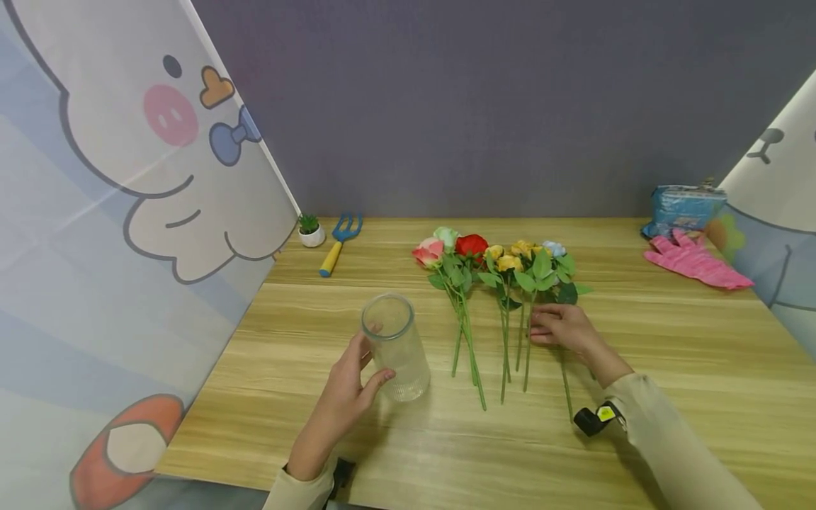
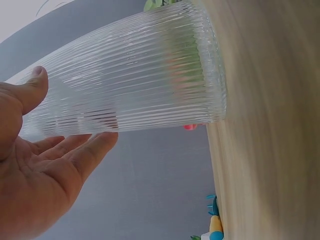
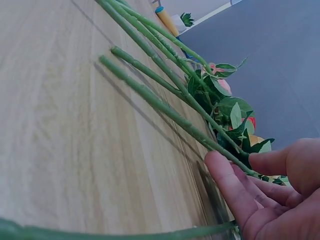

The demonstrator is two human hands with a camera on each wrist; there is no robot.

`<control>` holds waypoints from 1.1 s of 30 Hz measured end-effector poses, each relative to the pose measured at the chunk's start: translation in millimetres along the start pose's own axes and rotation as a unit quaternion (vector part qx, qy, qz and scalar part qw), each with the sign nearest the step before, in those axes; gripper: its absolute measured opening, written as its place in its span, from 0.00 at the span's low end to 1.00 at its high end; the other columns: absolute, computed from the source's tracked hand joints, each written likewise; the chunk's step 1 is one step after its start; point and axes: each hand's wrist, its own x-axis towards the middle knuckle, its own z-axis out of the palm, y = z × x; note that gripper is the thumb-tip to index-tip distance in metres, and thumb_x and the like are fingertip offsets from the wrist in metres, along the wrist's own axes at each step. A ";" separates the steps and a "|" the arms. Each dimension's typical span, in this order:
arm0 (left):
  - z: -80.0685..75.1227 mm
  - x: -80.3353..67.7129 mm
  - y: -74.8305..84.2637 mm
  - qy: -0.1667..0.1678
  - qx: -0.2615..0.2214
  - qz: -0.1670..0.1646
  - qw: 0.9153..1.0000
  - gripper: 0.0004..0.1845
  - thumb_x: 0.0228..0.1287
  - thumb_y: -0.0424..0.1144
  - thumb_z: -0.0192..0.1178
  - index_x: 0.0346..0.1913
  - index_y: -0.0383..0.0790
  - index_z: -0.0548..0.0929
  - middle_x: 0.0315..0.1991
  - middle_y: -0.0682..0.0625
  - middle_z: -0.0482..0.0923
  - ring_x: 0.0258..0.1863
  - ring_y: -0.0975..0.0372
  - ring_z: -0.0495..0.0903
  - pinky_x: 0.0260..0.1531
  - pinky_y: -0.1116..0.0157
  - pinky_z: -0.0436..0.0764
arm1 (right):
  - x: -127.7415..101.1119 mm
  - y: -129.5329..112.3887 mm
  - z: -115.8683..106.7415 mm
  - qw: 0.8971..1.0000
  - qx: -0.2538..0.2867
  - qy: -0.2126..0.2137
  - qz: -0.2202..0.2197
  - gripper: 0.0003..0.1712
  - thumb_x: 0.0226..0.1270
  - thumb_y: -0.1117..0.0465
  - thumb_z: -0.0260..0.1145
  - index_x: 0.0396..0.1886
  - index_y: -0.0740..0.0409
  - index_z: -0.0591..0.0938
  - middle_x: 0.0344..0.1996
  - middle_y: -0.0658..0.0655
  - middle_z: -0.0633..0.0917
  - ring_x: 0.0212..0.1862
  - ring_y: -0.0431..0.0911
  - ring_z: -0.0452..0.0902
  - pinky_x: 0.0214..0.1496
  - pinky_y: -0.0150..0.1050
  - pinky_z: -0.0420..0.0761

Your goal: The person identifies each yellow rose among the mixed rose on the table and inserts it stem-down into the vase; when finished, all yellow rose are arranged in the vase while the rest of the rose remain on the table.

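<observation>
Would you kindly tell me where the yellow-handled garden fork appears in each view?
Head: the fork is above and left of the glass vase.
Left wrist: fork at bottom, right of centre.
Right wrist: fork near top, about midway across.
Shared landmark: the small potted plant beside it.

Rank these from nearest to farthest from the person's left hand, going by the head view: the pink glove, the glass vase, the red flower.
1. Glass vase: nearest, right at the left hand, between thumb and fingers.
2. Red flower: farther forward and to the right of the vase.
3. Pink glove: farthest, well over on the right.
</observation>
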 end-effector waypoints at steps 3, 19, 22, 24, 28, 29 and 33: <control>0.0 0.0 0.2 0.001 0.001 -0.002 1.000 0.43 0.60 0.23 0.70 0.74 0.24 0.58 0.65 0.27 0.73 0.65 0.35 0.75 0.61 0.44 0.79 | 0.9 0.1 -0.4 1.000 -0.003 0.003 0.003 0.29 0.86 0.66 0.46 0.75 0.84 0.55 0.69 0.84 0.65 0.40 0.36 0.85 0.48 0.35 0.90; 2.9 -0.5 -2.7 0.017 -0.005 0.018 1.000 0.43 0.59 0.22 0.70 0.74 0.25 0.59 0.64 0.27 0.74 0.64 0.35 0.76 0.59 0.42 0.80 | 1.9 0.0 -2.0 0.999 0.027 0.025 0.004 0.30 0.84 0.67 0.51 0.74 0.83 0.57 0.38 0.47 0.85 0.34 0.35 0.84 0.41 0.33 0.91; 2.9 -0.4 -2.7 0.015 -0.010 0.012 1.000 0.42 0.59 0.22 0.71 0.74 0.25 0.60 0.64 0.27 0.74 0.64 0.35 0.76 0.59 0.42 0.80 | 1.7 1.1 -2.3 0.999 0.032 0.025 0.001 0.30 0.84 0.67 0.51 0.74 0.83 0.57 0.38 0.46 0.85 0.34 0.35 0.85 0.41 0.33 0.91; 2.8 -0.3 -2.1 0.012 -0.010 0.004 1.000 0.42 0.59 0.23 0.71 0.74 0.26 0.60 0.64 0.28 0.74 0.64 0.36 0.76 0.60 0.43 0.80 | 1.3 2.0 -2.5 0.999 0.039 0.025 -0.003 0.30 0.84 0.67 0.51 0.74 0.83 0.57 0.38 0.45 0.85 0.33 0.35 0.85 0.40 0.33 0.91; 2.9 -0.4 -1.2 0.009 -0.010 -0.008 1.000 0.42 0.59 0.23 0.71 0.74 0.26 0.60 0.64 0.28 0.74 0.65 0.36 0.76 0.61 0.43 0.79 | 0.7 2.2 -2.5 0.997 0.064 0.027 -0.014 0.29 0.83 0.68 0.51 0.73 0.83 0.57 0.36 0.44 0.86 0.33 0.36 0.85 0.39 0.33 0.91; 2.9 -0.5 -1.1 0.010 -0.011 -0.010 1.000 0.42 0.59 0.23 0.71 0.74 0.27 0.60 0.65 0.28 0.74 0.65 0.36 0.76 0.61 0.43 0.79 | 0.3 1.7 -2.3 0.997 0.072 0.028 -0.017 0.29 0.83 0.68 0.52 0.73 0.83 0.58 0.35 0.43 0.87 0.32 0.36 0.85 0.39 0.33 0.91; 3.5 -0.1 -0.4 0.011 -0.015 -0.016 1.000 0.42 0.59 0.23 0.71 0.74 0.26 0.60 0.65 0.28 0.73 0.65 0.36 0.75 0.62 0.44 0.78 | -0.7 -1.0 -2.0 0.995 0.095 0.036 -0.023 0.27 0.82 0.69 0.53 0.71 0.83 0.60 0.35 0.43 0.87 0.32 0.37 0.85 0.38 0.32 0.91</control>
